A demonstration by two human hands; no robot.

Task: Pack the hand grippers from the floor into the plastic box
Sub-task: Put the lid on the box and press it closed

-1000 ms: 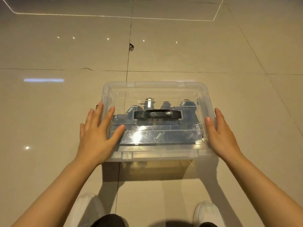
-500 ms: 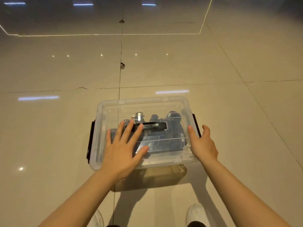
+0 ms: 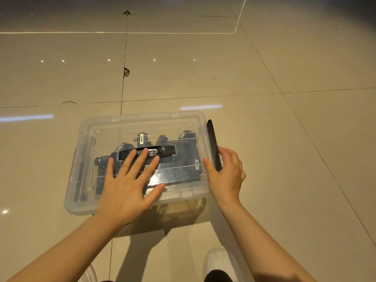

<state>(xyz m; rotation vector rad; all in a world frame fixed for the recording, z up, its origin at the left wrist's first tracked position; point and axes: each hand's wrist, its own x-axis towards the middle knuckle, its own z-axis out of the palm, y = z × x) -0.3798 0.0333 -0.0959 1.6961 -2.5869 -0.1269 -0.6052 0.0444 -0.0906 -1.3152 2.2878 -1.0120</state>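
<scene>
Both hands have shifted: my left hand (image 3: 130, 186) now presses flat on the plastic box (image 3: 85, 169) lid, hand grippers (image 3: 183, 145) inside; my right hand (image 3: 225, 176) curls around the black latch (image 3: 212, 143), so closing's nearly done.

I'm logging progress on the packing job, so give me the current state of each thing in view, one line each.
Clear plastic box: on the floor, lid on.
Clear lid: seated on the box, pressed flat by the left hand.
Dark hand grippers: inside the box, seen through the lid.
Black right side latch: swung out, not clipped down, held by the right hand.
Black lid handle: lying flat, left fingertips on it.
</scene>
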